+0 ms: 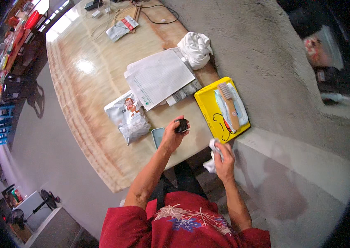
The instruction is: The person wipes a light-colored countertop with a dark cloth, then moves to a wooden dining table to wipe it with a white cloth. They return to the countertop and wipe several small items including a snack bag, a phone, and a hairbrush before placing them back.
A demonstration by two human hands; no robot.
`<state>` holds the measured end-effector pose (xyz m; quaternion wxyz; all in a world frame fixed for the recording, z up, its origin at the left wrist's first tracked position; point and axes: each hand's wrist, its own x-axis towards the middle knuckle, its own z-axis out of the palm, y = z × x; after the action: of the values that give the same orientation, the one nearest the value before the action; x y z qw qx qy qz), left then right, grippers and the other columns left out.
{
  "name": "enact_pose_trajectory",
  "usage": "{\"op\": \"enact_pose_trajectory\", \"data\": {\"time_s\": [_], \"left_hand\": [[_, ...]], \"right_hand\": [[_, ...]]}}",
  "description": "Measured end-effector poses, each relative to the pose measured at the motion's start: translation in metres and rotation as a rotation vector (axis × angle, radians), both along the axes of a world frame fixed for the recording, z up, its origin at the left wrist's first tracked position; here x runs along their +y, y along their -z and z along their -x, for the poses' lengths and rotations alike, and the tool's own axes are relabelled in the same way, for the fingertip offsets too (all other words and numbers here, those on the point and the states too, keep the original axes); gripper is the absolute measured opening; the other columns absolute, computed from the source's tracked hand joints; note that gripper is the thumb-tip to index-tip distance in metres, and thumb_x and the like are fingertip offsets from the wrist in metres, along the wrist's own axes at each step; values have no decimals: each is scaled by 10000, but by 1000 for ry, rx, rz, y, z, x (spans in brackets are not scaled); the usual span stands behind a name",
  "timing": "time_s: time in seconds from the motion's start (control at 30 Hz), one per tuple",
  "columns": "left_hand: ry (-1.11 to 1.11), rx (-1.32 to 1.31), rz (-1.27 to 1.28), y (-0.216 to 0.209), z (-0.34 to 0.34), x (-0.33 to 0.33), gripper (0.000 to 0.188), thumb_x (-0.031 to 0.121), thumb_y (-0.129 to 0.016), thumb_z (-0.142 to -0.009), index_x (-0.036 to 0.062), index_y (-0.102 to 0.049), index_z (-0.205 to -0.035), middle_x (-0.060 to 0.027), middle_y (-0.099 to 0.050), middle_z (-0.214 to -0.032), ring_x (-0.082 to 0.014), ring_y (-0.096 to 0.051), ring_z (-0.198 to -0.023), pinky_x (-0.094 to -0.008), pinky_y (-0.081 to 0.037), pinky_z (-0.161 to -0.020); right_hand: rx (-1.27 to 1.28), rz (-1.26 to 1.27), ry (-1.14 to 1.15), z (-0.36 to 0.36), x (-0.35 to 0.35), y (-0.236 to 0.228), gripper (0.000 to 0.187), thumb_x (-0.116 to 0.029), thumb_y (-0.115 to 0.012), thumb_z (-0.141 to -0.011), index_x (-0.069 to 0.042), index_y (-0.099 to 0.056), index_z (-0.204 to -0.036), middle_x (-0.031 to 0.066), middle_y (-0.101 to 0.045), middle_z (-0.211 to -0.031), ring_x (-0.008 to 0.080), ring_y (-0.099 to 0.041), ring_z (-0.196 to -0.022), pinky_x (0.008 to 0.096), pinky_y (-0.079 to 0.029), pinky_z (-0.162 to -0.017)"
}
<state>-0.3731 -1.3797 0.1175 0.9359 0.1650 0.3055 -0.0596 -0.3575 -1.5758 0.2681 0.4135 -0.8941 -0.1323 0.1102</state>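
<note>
My left hand (pixel 172 136) is closed around a small black object (pixel 181 126) above the table's near edge; its kind is too small to tell. Lower down on the right, a white cloth (pixel 210 166) hangs from the closed fingers of my right hand (pixel 225 162). The cloth is apart from the black object. Just right of my hands lies a yellow tray (pixel 209 108) with a drawing on it. A wooden-handled brush (pixel 232 111) rests in the tray on a white and blue packet. Partly behind my left wrist is a light blue rectangular item (pixel 157 135).
On the marble-patterned table (pixel 80 91) lie a stack of papers (pixel 158 76), a white plastic package (pixel 130 118) and a crumpled white cloth (pixel 195 49). Farther off are a silver and red pouch (pixel 122 29) and dark cables (pixel 164 7). A rough grey wall (pixel 241 49) borders the right side.
</note>
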Motion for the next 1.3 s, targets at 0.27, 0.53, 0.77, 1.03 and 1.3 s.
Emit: {"op": "enact_pose_trajectory", "data": {"time_s": [0.27, 0.53, 0.77, 1.03, 1.3], "left_hand": [[-107, -191, 178, -106, 47, -24, 402, 255, -365, -957, 85, -414, -1317, -131, -533, -1168, -254, -514, -1080, -378, -421, -947], [-138, -222, 197, -155, 98, -23, 294, 257, -383, -963, 69, -473, -1170, -89, -546, -1125, -222, -532, -1041, -386, -437, -914], [-172, -271, -29, -184, 122, -2, 380, 260, -410, -953, 71, -438, -1282, -103, -537, -1165, -233, -535, -1043, -374, -458, -890], [-186, -453, 114, -204, 155, 18, 424, 266, -414, -953, 25, -413, -1302, -128, -538, -1190, -237, -527, -1060, -366, -406, -960], [-158, -530, 115, -213, 178, 39, 415, 256, -406, -957, 20, -420, -1297, -109, -552, -1157, -216, -512, -1074, -374, -390, -970]], "right_hand": [[-401, -39, -167, 38, 97, -16, 307, 31, -577, -701, -37, -565, -1000, 138, -528, -949, 330, -527, -881, 406, -452, -767], [-329, -49, 0, 56, 112, -43, 158, -46, -491, -784, 11, -546, -922, 163, -535, -892, 343, -527, -844, 423, -435, -755], [-549, -53, -111, 120, 118, -70, 258, -23, -527, -791, -7, -588, -1042, 161, -515, -968, 330, -517, -901, 409, -447, -770], [-451, -152, 99, 110, 103, -85, 269, 12, -531, -748, 4, -571, -1014, 159, -503, -933, 328, -529, -839, 404, -455, -739], [-577, -183, -213, 163, 137, -117, 305, 15, -591, -736, -54, -608, -1033, 118, -515, -906, 261, -548, -811, 341, -473, -708]]}}
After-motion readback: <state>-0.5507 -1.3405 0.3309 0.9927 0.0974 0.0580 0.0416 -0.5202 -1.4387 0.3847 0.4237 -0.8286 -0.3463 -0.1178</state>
